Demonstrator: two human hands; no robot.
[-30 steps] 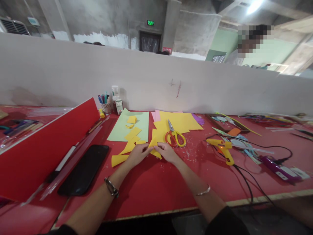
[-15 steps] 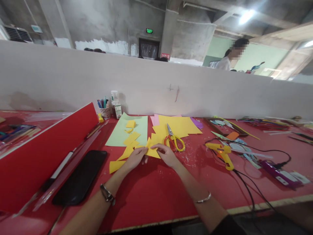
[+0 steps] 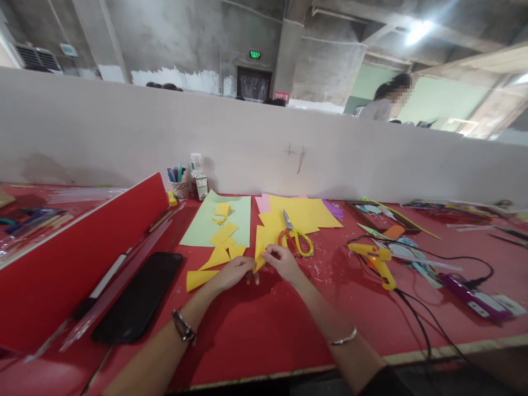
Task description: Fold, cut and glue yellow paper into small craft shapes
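Between my hands, above the red tabletop, is a small piece of yellow paper (image 3: 259, 257), which looks folded. My left hand (image 3: 236, 271) pinches its lower left side, and my right hand (image 3: 282, 262) has the right side between thumb and fingers. Just beyond lie scissors (image 3: 297, 237) with red and yellow handles, resting partly on yellow sheets (image 3: 305, 212). Cut yellow pieces (image 3: 223, 234) are scattered to the left, some on a pale green sheet (image 3: 198, 234). Fingers partly hide the paper's edges.
A black phone (image 3: 140, 297) and an upright red board (image 3: 91, 247) stand at the left. On the right are a yellow glue gun (image 3: 377, 258) with black cables and a purple power strip (image 3: 472, 297). A pen cup (image 3: 180, 188) and bottle (image 3: 201, 184) sit by the white partition (image 3: 350, 154).
The yellow paper has turned in my fingers and now shows a narrower face. My left hand has shifted slightly right and down. In the background a person has moved slightly.
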